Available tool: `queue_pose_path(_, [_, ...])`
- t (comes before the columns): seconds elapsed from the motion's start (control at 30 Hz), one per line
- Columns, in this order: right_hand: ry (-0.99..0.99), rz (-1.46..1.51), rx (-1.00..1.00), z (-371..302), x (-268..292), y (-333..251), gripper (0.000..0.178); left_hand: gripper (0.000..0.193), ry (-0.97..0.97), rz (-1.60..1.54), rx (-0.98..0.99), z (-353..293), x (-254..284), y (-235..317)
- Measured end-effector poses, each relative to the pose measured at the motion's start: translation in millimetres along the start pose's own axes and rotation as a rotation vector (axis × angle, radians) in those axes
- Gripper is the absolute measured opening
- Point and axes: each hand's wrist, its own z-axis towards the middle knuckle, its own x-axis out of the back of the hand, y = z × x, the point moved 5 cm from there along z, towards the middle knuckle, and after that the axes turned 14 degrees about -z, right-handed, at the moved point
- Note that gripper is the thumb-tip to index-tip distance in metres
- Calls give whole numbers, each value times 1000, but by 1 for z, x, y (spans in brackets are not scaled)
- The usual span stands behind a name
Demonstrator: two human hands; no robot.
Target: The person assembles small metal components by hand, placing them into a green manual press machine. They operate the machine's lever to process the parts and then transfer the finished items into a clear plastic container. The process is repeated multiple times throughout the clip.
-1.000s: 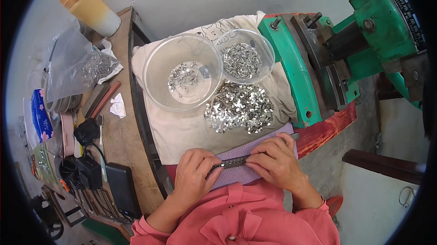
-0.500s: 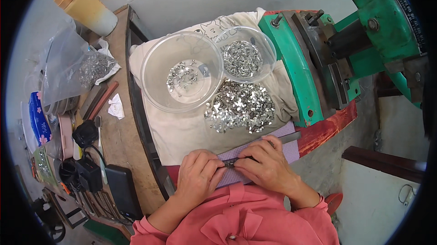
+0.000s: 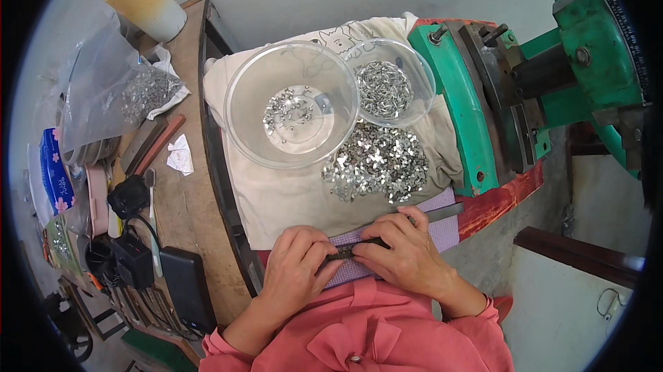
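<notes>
Close to my body, my left hand (image 3: 297, 265) pinches the left end of a narrow dark metal bar (image 3: 343, 253) with small notches. The fingers of my right hand (image 3: 400, 251) are closed on the bar's other side. Fingertips hide much of it. A flat grey metal strip (image 3: 445, 213) sticks out beyond my right hand; whether it joins the bar I cannot tell. Under both hands lies a lilac checked mat (image 3: 442, 230). Just beyond is a heap of small shiny metal pieces (image 3: 380, 165) on a beige cloth (image 3: 266, 199).
A large clear tub (image 3: 238, 144) holds some small metal parts; a smaller tub (image 3: 423, 99) holds many pins. To the right stands a green press (image 3: 456, 123). At left, a wooden table (image 3: 200, 234) carries a bottle (image 3: 141, 2), a plastic bag (image 3: 97, 102) and a black box (image 3: 186, 289).
The view has shifted slightly, so the tubs and press sit further right. Between my fingertips a little more of the notched bar shows. Both hands keep their grip.
</notes>
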Motion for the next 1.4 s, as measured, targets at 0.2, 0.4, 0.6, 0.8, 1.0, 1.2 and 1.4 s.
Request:
queue_pose_path(0.2, [-11, -7, -67, 0, 13, 10, 21, 35, -9, -9, 9, 0, 2, -2])
queue_pose_path(0.4, [-18, -17, -168, -18, 23, 31, 24, 36, -15, 9, 23, 3, -1, -1])
queue_pose_path(0.6, [13, 4, -204, -28, 24, 37, 19, 35, -36, 21, 1, 6, -6, 1])
queue_pose_path(0.8, [-1, 35, -190, -26, 21, 41, 18, 35, -40, -40, 27, 6, -3, -6])
queue_pose_path(1.0, [-36, -27, -114, -21, 20, 38, 17, 31, -63, -84, 35, 5, 0, -11])
queue_pose_path(1.2, [-106, -143, -17, -21, 16, 30, 15, 29, -72, -80, 32, 3, 2, -10])
queue_pose_path(1.4, [-120, -185, 41, -23, 18, 31, 21, 32, -97, -85, 53, 5, 4, -6])
